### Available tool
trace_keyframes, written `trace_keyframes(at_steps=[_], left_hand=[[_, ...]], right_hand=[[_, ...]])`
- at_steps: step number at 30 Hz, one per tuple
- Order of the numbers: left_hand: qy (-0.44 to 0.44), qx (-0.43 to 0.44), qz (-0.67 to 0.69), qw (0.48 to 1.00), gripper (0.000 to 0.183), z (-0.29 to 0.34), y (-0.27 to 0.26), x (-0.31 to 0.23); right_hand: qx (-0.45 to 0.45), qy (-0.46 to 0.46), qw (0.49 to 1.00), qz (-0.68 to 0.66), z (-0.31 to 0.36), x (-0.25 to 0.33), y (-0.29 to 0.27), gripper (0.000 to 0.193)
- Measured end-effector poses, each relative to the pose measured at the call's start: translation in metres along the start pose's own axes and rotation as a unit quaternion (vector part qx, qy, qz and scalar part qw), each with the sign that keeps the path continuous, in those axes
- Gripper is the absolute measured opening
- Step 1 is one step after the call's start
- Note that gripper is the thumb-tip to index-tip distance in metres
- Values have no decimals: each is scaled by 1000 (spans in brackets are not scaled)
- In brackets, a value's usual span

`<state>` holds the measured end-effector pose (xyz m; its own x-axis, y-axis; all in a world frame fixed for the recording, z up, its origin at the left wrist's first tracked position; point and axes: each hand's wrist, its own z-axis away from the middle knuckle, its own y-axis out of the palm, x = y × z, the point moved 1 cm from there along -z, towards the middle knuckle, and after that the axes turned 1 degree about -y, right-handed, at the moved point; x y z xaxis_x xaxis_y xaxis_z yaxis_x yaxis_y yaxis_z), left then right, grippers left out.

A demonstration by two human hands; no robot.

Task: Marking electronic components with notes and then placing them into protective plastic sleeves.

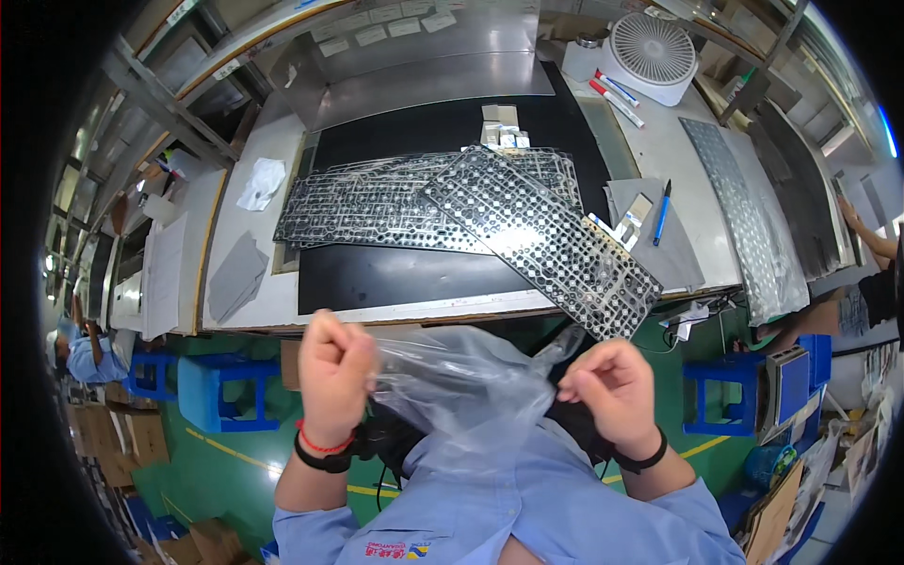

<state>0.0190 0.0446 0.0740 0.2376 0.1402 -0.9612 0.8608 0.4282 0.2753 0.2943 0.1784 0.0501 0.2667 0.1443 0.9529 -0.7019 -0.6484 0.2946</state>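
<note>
A transparent plastic bag (461, 381) is stretched between my two hands, in front of my body and just off the table's near edge. Closed in a fist, my left hand (334, 372) grips one side of it. My right hand (614, 388) pinches the opposite edge between thumb and fingers. Beyond the bag, a perforated black-and-silver panel (537, 231) lies aslant, its near corner jutting over the table edge close to my right hand. Under its far end is a stack of similar panels (367, 207) on a black mat (377, 278).
Small open boxes (504, 132) stand behind the panels. To the right are a blue pen (663, 215), grey sheets (673, 254), markers (617, 104), a white fan (654, 56) and bubble wrap (744, 207). Blue stools (221, 391) stand on both sides; other people are at the edges.
</note>
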Motion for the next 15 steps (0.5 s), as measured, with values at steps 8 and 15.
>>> trace_keyframes(at_steps=[8, 15], left_hand=[[-5, -44, -17, 999, 18, 9, -19, -3], [-96, 18, -40, 994, 22, 4, 2, -5]], right_hand=[[-401, -55, 906, 126, 10, -19, -83, 26], [-213, 105, 966, -99, -11, -31, -58, 28]])
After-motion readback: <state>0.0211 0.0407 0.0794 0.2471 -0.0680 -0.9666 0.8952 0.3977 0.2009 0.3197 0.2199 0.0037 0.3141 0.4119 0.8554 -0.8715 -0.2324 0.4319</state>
